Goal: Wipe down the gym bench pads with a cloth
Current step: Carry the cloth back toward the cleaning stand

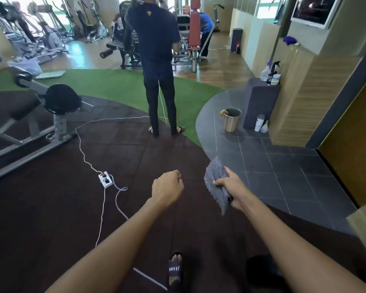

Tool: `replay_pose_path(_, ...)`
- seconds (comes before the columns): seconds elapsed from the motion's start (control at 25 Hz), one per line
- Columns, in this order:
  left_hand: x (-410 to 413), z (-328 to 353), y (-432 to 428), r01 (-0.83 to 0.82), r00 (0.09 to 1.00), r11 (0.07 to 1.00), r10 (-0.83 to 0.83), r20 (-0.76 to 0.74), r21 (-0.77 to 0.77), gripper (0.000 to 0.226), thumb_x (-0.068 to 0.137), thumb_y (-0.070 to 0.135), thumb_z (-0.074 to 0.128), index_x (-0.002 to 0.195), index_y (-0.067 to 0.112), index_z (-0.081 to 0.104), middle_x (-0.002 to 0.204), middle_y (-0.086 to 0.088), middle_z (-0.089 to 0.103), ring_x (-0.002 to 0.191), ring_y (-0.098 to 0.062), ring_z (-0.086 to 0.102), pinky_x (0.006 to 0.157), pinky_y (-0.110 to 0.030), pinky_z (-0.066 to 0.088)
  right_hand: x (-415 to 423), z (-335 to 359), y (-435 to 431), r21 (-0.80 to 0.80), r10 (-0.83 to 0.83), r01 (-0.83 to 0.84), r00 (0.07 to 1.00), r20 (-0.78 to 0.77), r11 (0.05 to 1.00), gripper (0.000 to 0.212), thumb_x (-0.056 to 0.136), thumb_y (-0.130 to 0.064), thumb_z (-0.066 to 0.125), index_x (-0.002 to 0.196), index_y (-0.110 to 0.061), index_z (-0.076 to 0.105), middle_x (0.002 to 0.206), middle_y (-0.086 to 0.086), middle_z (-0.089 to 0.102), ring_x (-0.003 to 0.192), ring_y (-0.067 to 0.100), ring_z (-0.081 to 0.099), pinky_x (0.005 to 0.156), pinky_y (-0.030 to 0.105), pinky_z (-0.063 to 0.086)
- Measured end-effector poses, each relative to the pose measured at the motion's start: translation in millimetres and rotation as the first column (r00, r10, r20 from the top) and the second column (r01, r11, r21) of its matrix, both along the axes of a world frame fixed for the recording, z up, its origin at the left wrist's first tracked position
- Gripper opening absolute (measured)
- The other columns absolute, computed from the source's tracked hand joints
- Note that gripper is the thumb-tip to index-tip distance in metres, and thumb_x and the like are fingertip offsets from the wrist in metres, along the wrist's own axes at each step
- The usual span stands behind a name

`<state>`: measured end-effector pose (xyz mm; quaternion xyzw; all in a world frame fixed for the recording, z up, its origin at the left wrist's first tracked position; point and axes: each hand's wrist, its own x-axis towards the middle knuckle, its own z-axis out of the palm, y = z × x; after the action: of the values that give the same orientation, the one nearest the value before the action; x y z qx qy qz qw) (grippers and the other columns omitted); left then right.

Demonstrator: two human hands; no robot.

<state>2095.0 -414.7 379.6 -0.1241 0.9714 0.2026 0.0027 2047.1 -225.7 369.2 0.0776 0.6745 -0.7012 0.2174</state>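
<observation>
My right hand point(232, 188) grips a folded grey cloth point(217, 182), held out over the dark rubber floor. My left hand point(168, 187) is a closed fist with nothing in it, a little left of the cloth. A gym bench with a dark seat pad point(15, 107) and a round black roller pad point(62, 99) stands on a grey frame at the far left, well away from both hands. Another black bench point(118, 47) stands further back.
A person in a dark shirt point(156, 60) stands ahead on the green turf. A white power strip point(105, 179) and its cords lie on the floor left of my hands. At the right are a bin point(231, 120), a dark box with spray bottles point(269, 71), and a wall.
</observation>
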Motion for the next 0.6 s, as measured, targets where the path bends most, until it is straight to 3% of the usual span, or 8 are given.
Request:
replay_pose_path(0.28, -271, -5, -85, 0.113, 0.993, 0.993, -0.113, 0.019, 0.027, 0.032, 0.095, 0.022, 0.043, 0.121, 0.019, 0.062, 0.119, 0.000, 0.067, 0.108, -0.027, 0.061, 0.088, -0.036, 0.045, -240, -9, -70, -0.045, -0.130, 0.132, 0.990, 0.054, 0.990, 0.050, 0.088, 0.013, 0.050, 0.130, -0.015, 0.055, 0.107, 0.017, 0.069, 0.083, 0.030, 0.067, 0.073, 0.041, 0.057)
replay_pose_path(0.6, -560, -20, -102, 0.226, 0.972, 0.974, -0.226, 0.060, 0.007, 0.033, 0.094, 0.021, 0.042, 0.119, 0.019, 0.062, 0.117, 0.000, 0.067, 0.105, -0.027, 0.062, 0.087, -0.037, 0.049, -509, -20, -87, -0.029, -0.247, 0.250, 0.966, 0.078, 0.968, 0.049, 0.088, 0.013, 0.050, 0.125, -0.018, 0.056, 0.108, 0.014, 0.070, 0.091, 0.030, 0.068, 0.085, 0.044, 0.056)
